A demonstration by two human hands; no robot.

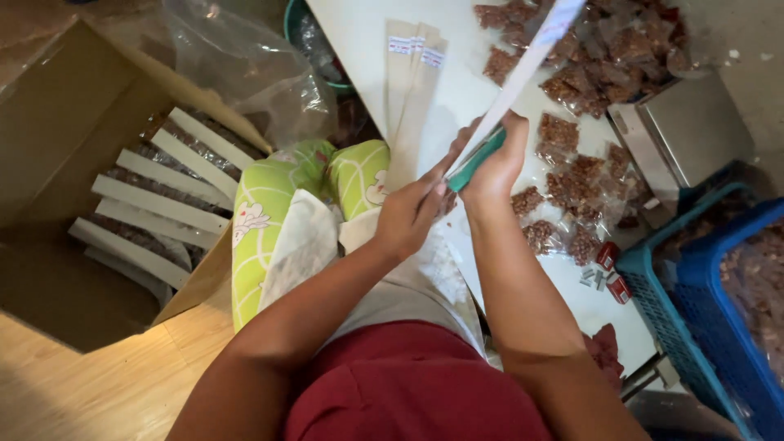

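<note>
Left hand [412, 214]: fingers pinched together on the lower end of a long white card strip [523, 69], just beside the right hand.
Right hand [494, 163]: clamped round a green stapler [475, 160] that bites the same strip.
Card strip: held slanting up over the white bench [457, 90], its top end above the far edge.
Bench middle and far corner: many small clear bags of brown snack [576, 184], loosely heaped.
Bench near edge: small red boxes [612, 273].
Bench left edge: spare strips [412, 90] lying flat.
Beyond the bench's right edge: blue basket [710, 302], metal scale [682, 135].
Floor, left: cardboard box [73, 122] with finished packs.
</note>
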